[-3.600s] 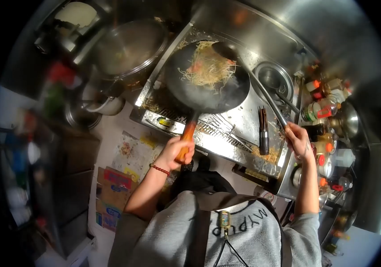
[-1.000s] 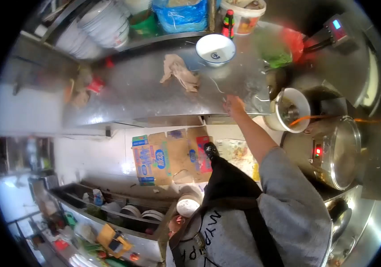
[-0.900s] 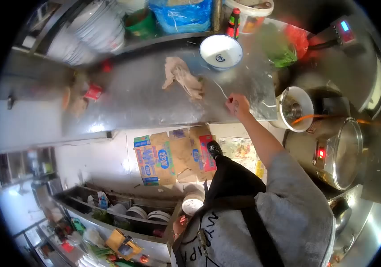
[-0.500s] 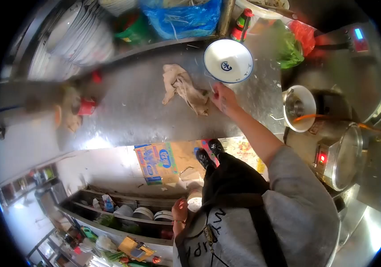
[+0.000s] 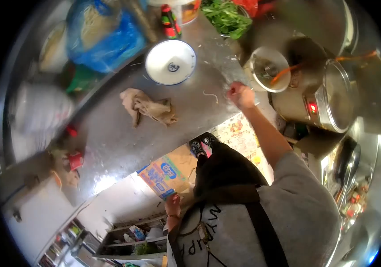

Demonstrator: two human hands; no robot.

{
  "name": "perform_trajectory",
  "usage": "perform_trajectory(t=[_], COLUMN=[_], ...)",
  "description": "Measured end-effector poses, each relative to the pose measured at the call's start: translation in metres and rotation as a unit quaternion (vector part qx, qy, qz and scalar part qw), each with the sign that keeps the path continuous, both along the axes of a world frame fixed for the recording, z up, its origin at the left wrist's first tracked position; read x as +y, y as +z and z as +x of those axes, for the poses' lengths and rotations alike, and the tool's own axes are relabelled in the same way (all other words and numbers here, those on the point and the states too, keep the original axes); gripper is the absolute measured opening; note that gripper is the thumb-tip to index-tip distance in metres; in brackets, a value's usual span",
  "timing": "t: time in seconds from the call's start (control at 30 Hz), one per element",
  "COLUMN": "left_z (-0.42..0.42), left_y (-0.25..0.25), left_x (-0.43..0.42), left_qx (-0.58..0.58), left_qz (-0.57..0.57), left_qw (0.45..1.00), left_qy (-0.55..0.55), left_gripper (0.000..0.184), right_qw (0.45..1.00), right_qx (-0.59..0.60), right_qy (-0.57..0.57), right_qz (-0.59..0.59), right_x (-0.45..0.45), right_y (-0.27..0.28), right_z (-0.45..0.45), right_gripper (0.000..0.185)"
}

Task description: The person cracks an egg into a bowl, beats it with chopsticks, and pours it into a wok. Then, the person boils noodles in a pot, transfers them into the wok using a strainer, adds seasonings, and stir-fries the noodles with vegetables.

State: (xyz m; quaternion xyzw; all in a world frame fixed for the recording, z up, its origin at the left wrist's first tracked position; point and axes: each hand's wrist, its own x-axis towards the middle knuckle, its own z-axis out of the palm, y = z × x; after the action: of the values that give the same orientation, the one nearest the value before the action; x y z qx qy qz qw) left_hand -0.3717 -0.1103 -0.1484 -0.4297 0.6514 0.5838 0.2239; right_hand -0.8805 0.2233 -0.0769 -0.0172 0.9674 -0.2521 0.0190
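My right hand (image 5: 241, 95) is over the right end of the steel counter (image 5: 110, 144), beside a white bucket (image 5: 269, 70). Its fingers are curled together; whatever they hold is too small to make out. A thin pale strand (image 5: 210, 94) lies on the counter left of that hand. Further back stands a white bowl with a blue rim (image 5: 171, 62), with a blue mark inside. A crumpled beige cloth (image 5: 148, 107) lies left of the strand. My left hand (image 5: 172, 204) hangs low near my body with its fingers curled in and nothing visible in them.
Behind the bowl are a red-capped bottle (image 5: 171, 21), a blue plastic bag (image 5: 108, 49) and leafy greens (image 5: 227, 18). A large steel pot (image 5: 339, 95) stands at the right. Stacked bowls (image 5: 43, 111) are at the left, flattened cardboard (image 5: 166, 173) on the floor.
The view has turned from the wok and stove to this counter. Lately my right hand has moved from near the bowl and cloth to the counter's right end, by the bucket.
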Motion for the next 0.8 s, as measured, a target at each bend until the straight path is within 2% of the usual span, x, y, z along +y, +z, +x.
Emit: perform_trajectory(t=[0.07,0.1,0.13,0.2,0.23,0.27,0.3,0.33,0.4,0.43,0.47,0.5,0.53,0.57,0.6,0.63,0.7,0.8], left_z=[-0.033,-0.070,-0.094,-0.119,-0.142,-0.166,-0.198,-0.230,-0.269,-0.282,-0.295,-0.304,-0.313,-0.316,-0.312,-0.303,-0.277,-0.233], left_y=[0.036,0.070,0.082,0.061,0.066,0.069,0.085,0.103,0.094,0.092,0.089,0.091,0.092,0.092,0.088,0.080,0.062,0.051], left_x=[-0.001,0.000,-0.001,-0.020,-0.022,-0.022,-0.016,-0.006,-0.003,0.000,0.004,0.011,0.019,0.027,0.033,0.039,0.046,0.069], left_qx=[-0.006,-0.008,-0.007,0.086,0.134,0.160,0.186,0.195,0.248,0.267,0.285,0.305,0.325,0.336,0.338,0.329,0.306,0.310], left_qz=[-0.060,-0.102,-0.143,-0.172,-0.180,-0.181,-0.183,-0.196,-0.171,-0.155,-0.140,-0.158,-0.176,-0.183,-0.188,-0.189,-0.199,-0.192], left_qw=[0.994,0.982,0.964,0.938,0.925,0.916,0.905,0.892,0.885,0.885,0.884,0.862,0.839,0.822,0.810,0.806,0.794,0.756], left_qy=[-0.088,-0.157,-0.226,-0.287,-0.307,-0.321,-0.335,-0.357,-0.355,-0.349,-0.343,-0.373,-0.400,-0.421,-0.440,-0.454,-0.486,-0.544], left_gripper=[0.027,0.026,0.026,0.027,0.027,0.027,0.027,0.026,0.027,0.027,0.027,0.026,0.026,0.025,0.024,0.024,0.023,0.023], right_qw=[0.994,0.993,0.983,0.973,0.974,0.979,0.983,0.991,0.982,0.969,0.971,0.989,0.966,0.974,0.957,0.971,0.983,0.983], right_qx=[0.080,0.003,-0.073,-0.027,-0.049,-0.089,-0.107,-0.092,-0.014,0.033,0.141,0.015,-0.098,-0.140,-0.155,-0.058,-0.070,-0.060], right_qy=[0.037,0.056,0.081,0.093,0.075,0.099,0.103,0.090,0.078,0.098,0.153,0.146,0.188,0.155,0.195,0.180,0.132,0.150], right_qz=[0.056,0.102,0.148,0.208,0.206,0.157,0.105,0.031,-0.170,-0.226,-0.117,-0.005,0.150,0.088,0.149,0.144,0.102,0.084], right_x=[0.036,0.043,0.051,0.057,0.048,0.050,0.049,0.039,-0.003,-0.023,-0.037,-0.055,-0.068,-0.086,-0.076,-0.078,-0.055,-0.023], right_y=[0.007,-0.007,-0.025,-0.058,-0.038,-0.034,-0.034,-0.035,-0.045,-0.056,-0.065,-0.052,-0.021,-0.072,-0.012,-0.030,0.000,-0.015], right_z=[0.006,0.000,-0.006,0.001,0.004,0.007,0.010,0.013,0.009,0.009,0.012,0.011,0.006,-0.008,0.005,0.012,0.033,0.058], right_gripper=[0.009,0.009,0.010,0.016,0.015,0.022,0.020,0.018,0.015,0.013,0.011,0.013,0.019,0.020,0.023,0.020,0.015,0.012])
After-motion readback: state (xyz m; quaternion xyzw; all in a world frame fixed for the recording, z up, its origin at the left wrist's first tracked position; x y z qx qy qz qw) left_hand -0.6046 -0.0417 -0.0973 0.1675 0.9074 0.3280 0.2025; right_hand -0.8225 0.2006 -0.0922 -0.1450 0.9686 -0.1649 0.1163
